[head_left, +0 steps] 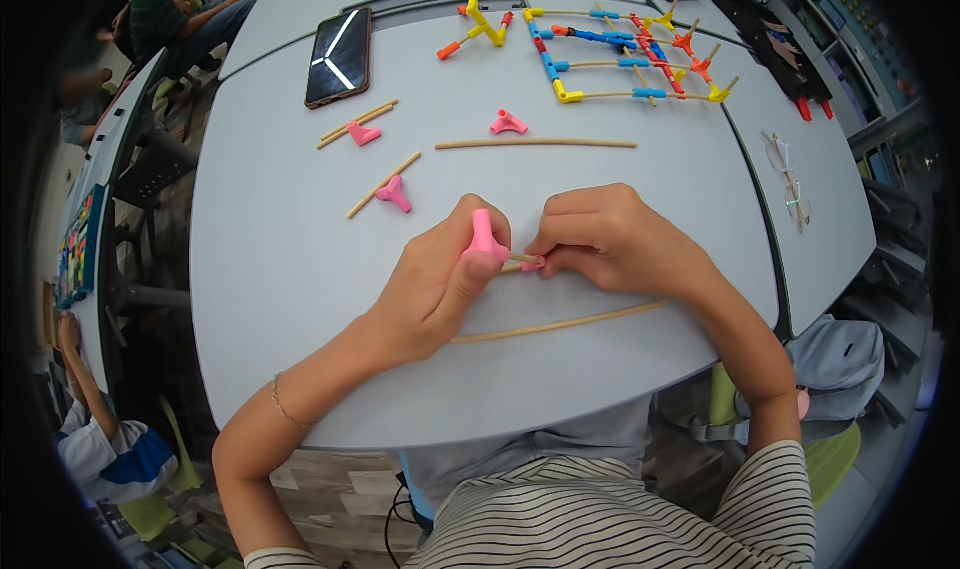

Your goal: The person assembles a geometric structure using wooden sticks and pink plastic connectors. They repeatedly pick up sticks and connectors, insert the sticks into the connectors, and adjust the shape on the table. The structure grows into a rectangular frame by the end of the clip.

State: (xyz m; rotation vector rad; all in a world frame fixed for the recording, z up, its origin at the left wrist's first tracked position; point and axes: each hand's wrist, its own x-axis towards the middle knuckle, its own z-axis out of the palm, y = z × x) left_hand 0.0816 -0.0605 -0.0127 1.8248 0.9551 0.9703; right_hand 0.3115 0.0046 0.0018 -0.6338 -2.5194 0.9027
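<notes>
Near the centre of the frame we are gripping a pink connector (484, 237) in our left hand (440, 279), fingers closed around it, while our right hand (600, 239) is pinching a second small pink piece (533, 264) with a short wooden stick (522, 258) bridging the two. The stick's long axis is running roughly left to right across the frame, its left end pointing into the connector. We are judging that pushing off-axis could bend or snap the thin stick, or pop it out of its socket. A longer stick (560, 323) is lying on the grey table (260, 269) just below our hands.
</notes>
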